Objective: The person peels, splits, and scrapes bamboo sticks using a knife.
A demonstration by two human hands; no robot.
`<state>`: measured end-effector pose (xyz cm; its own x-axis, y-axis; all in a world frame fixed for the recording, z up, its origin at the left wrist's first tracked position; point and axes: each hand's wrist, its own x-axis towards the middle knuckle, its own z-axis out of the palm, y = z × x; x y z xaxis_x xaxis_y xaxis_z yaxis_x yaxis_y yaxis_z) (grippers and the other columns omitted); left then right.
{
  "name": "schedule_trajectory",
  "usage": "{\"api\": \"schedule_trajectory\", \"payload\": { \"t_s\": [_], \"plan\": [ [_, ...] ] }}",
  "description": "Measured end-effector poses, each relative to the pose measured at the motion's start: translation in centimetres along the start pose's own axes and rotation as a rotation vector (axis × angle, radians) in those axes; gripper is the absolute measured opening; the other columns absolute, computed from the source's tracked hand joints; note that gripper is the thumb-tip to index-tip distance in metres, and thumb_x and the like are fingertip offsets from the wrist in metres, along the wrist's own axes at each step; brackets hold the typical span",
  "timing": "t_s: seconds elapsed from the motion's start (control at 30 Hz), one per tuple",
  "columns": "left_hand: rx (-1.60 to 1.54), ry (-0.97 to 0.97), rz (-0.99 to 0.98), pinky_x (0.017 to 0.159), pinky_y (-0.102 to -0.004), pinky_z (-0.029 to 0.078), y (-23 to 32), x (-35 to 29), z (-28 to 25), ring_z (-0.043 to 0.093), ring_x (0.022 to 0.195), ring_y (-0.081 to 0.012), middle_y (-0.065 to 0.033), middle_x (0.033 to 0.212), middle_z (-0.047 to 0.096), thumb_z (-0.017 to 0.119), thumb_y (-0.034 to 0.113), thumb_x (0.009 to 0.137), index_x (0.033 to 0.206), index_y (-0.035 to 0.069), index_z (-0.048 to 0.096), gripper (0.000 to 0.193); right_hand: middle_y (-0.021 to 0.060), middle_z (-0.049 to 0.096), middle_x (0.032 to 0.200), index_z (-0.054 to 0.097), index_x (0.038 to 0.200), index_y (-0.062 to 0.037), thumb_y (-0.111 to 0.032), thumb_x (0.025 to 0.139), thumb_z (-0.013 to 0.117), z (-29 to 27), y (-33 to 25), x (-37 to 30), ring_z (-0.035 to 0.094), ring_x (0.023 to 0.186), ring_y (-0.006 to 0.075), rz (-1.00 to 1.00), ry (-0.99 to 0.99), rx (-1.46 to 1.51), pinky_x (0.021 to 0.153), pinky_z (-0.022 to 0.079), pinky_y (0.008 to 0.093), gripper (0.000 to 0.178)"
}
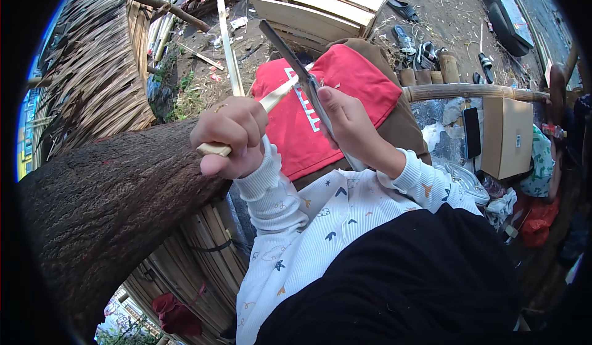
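Note:
My left hand (pixel 231 132) is closed in a fist around a pale bamboo strip (pixel 280 95). One cut end of the strip sticks out below the fist, and the other reaches the knife. My right hand (pixel 351 120) grips a long, narrow, dark-bladed knife (pixel 285 50), which slants up to the left and meets the strip's far end. A longer pale strip (pixel 227 36) rises from behind my left fist; whether it joins the held piece is hidden. Under both hands a red cloth (pixel 364 83) with white lettering lies over my lap, on top of brown fabric (pixel 404 129).
A thick tree trunk (pixel 123 184) lies at my left. Ahead is a wooden slatted crate (pixel 314 5); sandals (pixel 425 55) lie on the dirt beyond. To my right are a bamboo pole (pixel 475 92), a phone (pixel 472 132) and a cardboard box (pixel 507 138). Split strips (pixel 185 265) are stacked lower left.

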<state>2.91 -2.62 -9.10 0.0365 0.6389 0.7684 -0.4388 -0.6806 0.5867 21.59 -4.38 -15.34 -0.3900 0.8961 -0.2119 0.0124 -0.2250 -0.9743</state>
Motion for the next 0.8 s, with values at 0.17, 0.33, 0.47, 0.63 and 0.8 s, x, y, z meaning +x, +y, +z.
{"api": "schedule_trajectory", "payload": {
  "t_s": [0.17,0.33,0.47,0.63,0.8],
  "plan": [
    [0.064,0.067,-0.036,0.036,-0.0267,0.018,-0.3,0.4,0.6,0.026,0.038,-0.0071,0.0047,0.047,0.034,0.047,0.062,0.092,0.062,0.013,0.037,0.058,0.0083,0.043,0.054,0.048,0.088,-0.0034,-0.043,0.102,0.035,1.5,0.9,0.0,0.049,0.045,0.0207,-0.542,0.155,-0.080,0.047,0.040,0.0318,0.044],
    [0.042,0.082,0.010,0.036,-0.0258,0.018,-0.2,0.7,0.6,0.026,0.038,-0.0069,0.0047,0.046,0.033,0.048,0.061,0.091,0.062,0.013,0.037,0.057,0.0045,0.050,0.055,0.055,0.083,-0.0001,-0.047,0.101,0.036,-0.8,4.0,2.4,0.051,0.037,0.0145,0.539,0.143,-0.357,0.033,0.041,0.0291,0.053],
    [-0.045,0.038,0.066,0.031,-0.0238,0.024,-0.4,0.3,0.5,0.032,0.033,-0.0081,0.0025,0.044,0.037,0.050,0.056,0.093,0.062,0.009,0.041,0.057,0.0032,0.047,0.054,0.054,0.085,-0.0012,-0.050,0.101,0.035,-3.1,2.9,1.9,0.049,0.040,0.0121,0.203,0.083,-0.156,0.038,0.039,0.0268,0.055],
    [-0.086,-0.006,0.076,0.030,-0.0232,0.025,-0.7,0.1,-0.1,0.032,0.031,-0.0082,0.0033,0.044,0.039,0.051,0.055,0.094,0.061,0.010,0.042,0.056,0.0028,0.045,0.055,0.050,0.084,-0.0026,-0.045,0.102,0.035,-0.8,0.1,0.4,0.049,0.047,0.0125,-0.207,0.082,0.049,0.045,0.039,0.0301,0.049],
    [-0.119,-0.058,0.097,0.030,-0.0232,0.030,0.2,-0.1,-0.6,0.036,0.031,-0.0084,0.0020,0.043,0.042,0.052,0.054,0.093,0.060,0.010,0.043,0.056,0.0039,0.051,0.057,0.050,0.083,-0.0054,-0.051,0.101,0.035,2.0,3.7,2.2,0.053,0.046,0.0143,0.085,0.035,-0.321,0.043,0.041,0.0279,0.051]
  ]
}}
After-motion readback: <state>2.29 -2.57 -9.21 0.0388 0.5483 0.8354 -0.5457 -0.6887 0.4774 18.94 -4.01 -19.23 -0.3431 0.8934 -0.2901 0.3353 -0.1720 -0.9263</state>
